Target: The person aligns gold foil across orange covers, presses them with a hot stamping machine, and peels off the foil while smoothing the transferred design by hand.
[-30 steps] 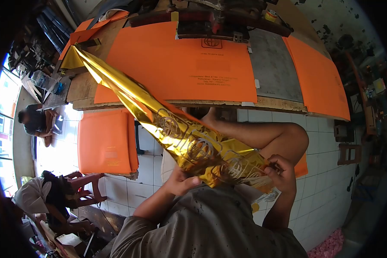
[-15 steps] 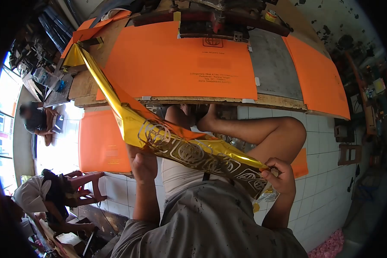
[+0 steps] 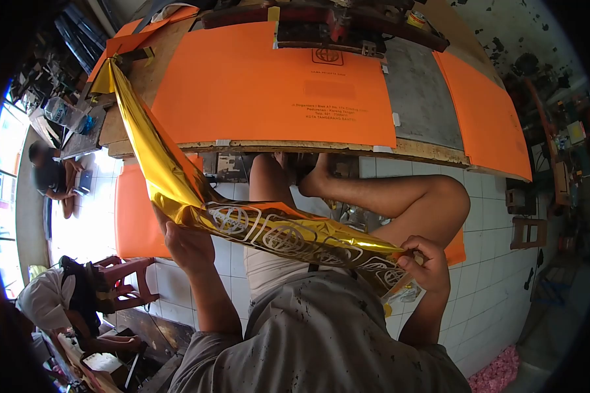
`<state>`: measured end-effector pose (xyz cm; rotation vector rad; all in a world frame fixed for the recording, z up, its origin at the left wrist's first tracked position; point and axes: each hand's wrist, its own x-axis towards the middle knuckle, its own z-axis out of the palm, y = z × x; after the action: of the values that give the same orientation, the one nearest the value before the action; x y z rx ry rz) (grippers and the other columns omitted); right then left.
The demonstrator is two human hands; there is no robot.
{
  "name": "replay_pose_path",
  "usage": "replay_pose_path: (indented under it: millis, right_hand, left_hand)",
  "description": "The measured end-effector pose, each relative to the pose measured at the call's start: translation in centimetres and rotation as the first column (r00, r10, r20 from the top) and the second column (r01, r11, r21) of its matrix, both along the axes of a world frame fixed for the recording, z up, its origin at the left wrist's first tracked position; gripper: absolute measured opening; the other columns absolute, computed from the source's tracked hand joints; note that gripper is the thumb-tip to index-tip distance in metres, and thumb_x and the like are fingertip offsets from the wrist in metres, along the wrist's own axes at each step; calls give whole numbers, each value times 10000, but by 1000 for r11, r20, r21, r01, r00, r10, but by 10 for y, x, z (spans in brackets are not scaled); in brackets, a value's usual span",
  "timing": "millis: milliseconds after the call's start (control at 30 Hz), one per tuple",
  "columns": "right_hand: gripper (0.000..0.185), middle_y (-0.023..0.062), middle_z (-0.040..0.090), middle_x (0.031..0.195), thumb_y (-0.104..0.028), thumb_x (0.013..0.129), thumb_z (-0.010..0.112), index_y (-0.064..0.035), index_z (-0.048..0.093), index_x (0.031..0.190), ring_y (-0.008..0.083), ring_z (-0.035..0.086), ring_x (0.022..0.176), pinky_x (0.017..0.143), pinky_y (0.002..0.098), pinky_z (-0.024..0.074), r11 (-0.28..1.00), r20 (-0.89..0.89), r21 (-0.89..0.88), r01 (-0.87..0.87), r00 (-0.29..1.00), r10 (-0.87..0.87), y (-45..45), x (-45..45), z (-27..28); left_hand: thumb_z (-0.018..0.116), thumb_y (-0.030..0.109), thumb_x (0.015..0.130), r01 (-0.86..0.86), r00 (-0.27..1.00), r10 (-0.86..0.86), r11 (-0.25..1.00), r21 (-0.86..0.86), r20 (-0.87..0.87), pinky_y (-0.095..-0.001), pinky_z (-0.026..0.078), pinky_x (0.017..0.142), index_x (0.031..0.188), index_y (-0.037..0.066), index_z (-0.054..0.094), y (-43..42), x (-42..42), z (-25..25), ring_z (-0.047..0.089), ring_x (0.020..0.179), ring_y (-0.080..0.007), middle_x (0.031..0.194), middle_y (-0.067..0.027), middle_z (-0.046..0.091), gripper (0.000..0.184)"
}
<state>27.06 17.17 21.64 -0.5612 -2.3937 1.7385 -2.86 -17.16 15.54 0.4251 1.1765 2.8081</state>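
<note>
A long gold foil sheet [image 3: 282, 237] stretches across my lap, with a row of globe-shaped outlines showing in it. Its far end rises to the left edge of the workbench. My left hand [image 3: 189, 243] is closed on the foil's lower edge near the left. At the foil's right end, my right hand [image 3: 426, 262] pinches it between thumb and fingers. On the bench beyond lies an orange printed sheet [image 3: 242, 92] with a globe mark and lines of text, partly under a dark metal press [image 3: 321, 33].
Another orange sheet [image 3: 488, 118] lies on the bench's right over a grey plate [image 3: 419, 98]. A stack of orange sheets [image 3: 136, 216] stands left of my legs. Two people are at the left, one near a red stool [image 3: 128, 281]. A yellow can [image 3: 416, 19] stands behind.
My left hand has moved left and up along the foil, which is now spread between both hands instead of bunched. My right hand has stayed nearly in place at the right end.
</note>
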Motion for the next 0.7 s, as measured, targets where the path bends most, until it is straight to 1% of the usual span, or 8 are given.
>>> replay_pose_path:
  millis: [33,133,233,333,467,567,600,700]
  right_hand:
    - [231,49,664,839,-166,925,795,17,654,936,101,582,742,693,265,471,1000,9,7,-4,1000,4,0,-1,1]
    - [215,56,681,851,-167,932,783,12,665,950,110,612,757,715,268,493,1000,50,20,-13,999,12,1,-8,2]
    - [199,70,717,883,-162,942,770,12,683,983,128,662,793,746,276,519,999,86,34,-15,996,12,2,-14,-1]
    - [214,87,763,955,-164,949,767,9,707,1060,157,713,847,776,296,541,994,67,93,-50,997,43,5,-24,-10]
    - [249,91,767,993,-215,965,772,-11,713,1096,188,730,878,797,339,556,998,139,32,-62,989,57,10,-40,-23]
    - [262,97,763,1015,-233,970,770,-16,715,1105,207,737,908,797,354,560,977,176,173,-124,980,94,18,-56,-28]
    - [190,92,738,994,-118,938,767,-14,719,1089,228,711,896,811,346,554,976,110,195,-98,991,78,18,-62,-29]
    - [173,85,720,957,-89,920,764,-17,718,1070,256,697,887,800,372,544,865,-140,499,53,990,20,29,-75,-34]
  left_hand:
    - [460,342,1073,-4,1000,4,1000,10,19,-487,465,1122,1662,97,204,-4,-2,-3,535,1356,-265,1559,-154,454,687]
    - [459,282,1090,226,961,-205,969,96,-188,-432,481,1109,1620,80,304,-13,-13,-9,545,1340,-213,1528,-130,492,588]
    - [471,240,1089,-93,995,96,990,-103,28,-384,488,1099,1586,67,357,-4,-11,5,553,1323,-178,1478,-120,540,539]
    - [478,226,1084,-151,984,161,980,-132,72,-372,491,1098,1596,53,340,-7,-21,0,552,1334,-201,1470,-121,548,558]
    - [503,199,1077,-247,946,289,936,-250,145,-403,526,1053,1592,41,318,1,-27,15,599,1280,-253,1466,-170,530,569]
    - [500,187,1078,-322,926,355,920,-224,126,-399,507,1065,1569,23,346,-17,-40,0,594,1283,-234,1445,-165,548,540]
    - [498,189,1079,-305,936,336,922,-240,103,-394,490,1078,1548,9,370,-28,-44,-5,591,1281,-216,1428,-154,560,518]
    - [490,192,1082,-465,871,490,836,-292,14,-402,435,1122,1506,-19,404,-62,-56,-26,555,1320,-228,1410,-141,570,482]
